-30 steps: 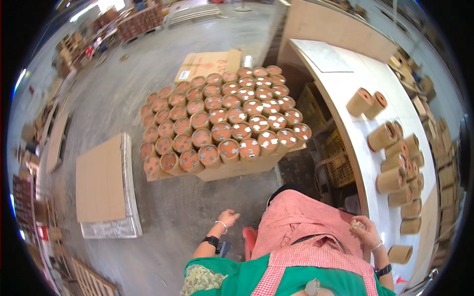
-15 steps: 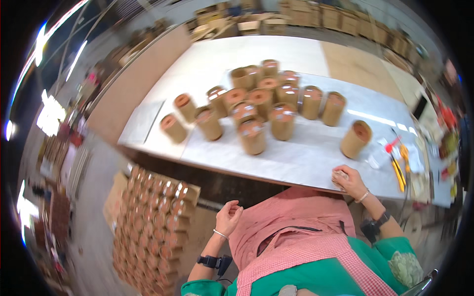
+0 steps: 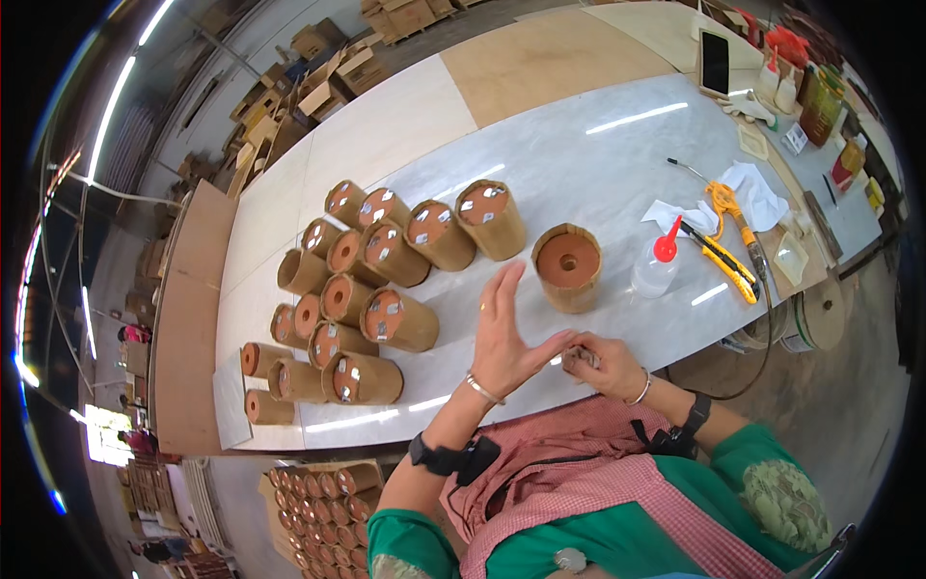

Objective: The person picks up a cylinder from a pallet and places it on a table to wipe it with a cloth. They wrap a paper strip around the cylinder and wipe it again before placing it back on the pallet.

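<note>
My left hand (image 3: 509,333) is raised over the table's near side, fingers and thumb spread, with nothing in it. Its thumb tip comes close to my right hand (image 3: 614,369), whose fingers are closed on a small crumpled beige-grey wad (image 3: 581,360). I cannot make out what the wad is made of. Just beyond both hands stands one cylinder wrapped in brown paper (image 3: 569,285), with a reddish-brown top recessed below the paper's edge and a round hole in its middle. My left fingertips are nearest to its left side; contact is not clear.
Several similar wrapped cylinders (image 3: 395,328) stand on the left, many with shiny patches on top. On the right are a red-capped squeeze bottle (image 3: 656,272), a yellow-and-black cutter (image 3: 721,262), a yellow-handled corded tool (image 3: 730,207) and white paper. More cylinders (image 3: 323,511) are stacked below the table.
My left hand has risen from beside my lap to above the table, its fingers spreading. My right hand still holds the wad. The view has turned to the right.
</note>
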### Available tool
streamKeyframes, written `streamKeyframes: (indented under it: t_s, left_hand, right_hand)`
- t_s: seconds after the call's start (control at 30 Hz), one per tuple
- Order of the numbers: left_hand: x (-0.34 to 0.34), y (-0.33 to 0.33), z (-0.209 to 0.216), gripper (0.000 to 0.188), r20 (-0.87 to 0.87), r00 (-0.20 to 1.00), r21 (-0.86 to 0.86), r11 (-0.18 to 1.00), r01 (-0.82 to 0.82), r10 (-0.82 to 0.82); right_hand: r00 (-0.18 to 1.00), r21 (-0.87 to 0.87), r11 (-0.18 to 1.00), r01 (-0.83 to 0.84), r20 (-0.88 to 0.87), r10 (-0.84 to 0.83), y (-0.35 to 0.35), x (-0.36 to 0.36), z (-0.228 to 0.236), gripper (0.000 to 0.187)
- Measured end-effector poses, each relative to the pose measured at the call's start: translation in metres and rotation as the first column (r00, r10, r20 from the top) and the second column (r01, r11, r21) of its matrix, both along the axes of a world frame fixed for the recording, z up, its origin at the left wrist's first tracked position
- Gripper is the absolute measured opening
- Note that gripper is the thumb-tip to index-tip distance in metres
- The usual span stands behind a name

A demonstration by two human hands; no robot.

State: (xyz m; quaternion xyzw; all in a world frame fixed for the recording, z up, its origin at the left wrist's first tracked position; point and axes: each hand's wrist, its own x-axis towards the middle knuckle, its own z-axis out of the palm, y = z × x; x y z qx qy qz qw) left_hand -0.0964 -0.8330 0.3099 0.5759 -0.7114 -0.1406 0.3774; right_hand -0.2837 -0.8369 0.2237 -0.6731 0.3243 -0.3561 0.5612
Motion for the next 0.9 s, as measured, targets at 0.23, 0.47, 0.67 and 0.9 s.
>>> streamKeyframes:
  t_s: [0.23, 0.47, 0.67, 0.9]
  left_hand:
    - [-0.040, -0.063, 0.006, 0.097, 0.218, 0.974, -0.140, 0.985, 0.097, -0.065]
    - [-0.029, -0.052, -0.009, 0.084, 0.102, 0.992, -0.105, 0.991, 0.085, -0.075]
    - [0.008, 0.009, 0.001, 0.090, 0.081, 0.996, -0.039, 0.999, 0.032, -0.028]
    - [0.052, 0.087, -0.005, 0.095, 0.079, 0.986, -0.110, 0.984, -0.138, 0.147]
  right_hand:
    - [0.998, -0.030, 1.000, -0.007, -0.055, 0.005, -0.003, -0.006, 0.000, 0.027]
    - [0.997, 0.091, 0.996, -0.004, 0.076, -0.003, -0.004, -0.004, -0.006, 0.025]
    - [0.998, 0.017, 0.999, 0.034, 0.053, -0.035, 0.001, -0.006, -0.003, 0.022]
    - [0.998, -0.015, 1.000, -0.023, 0.052, 0.024, 0.003, 0.006, 0.014, 0.024]
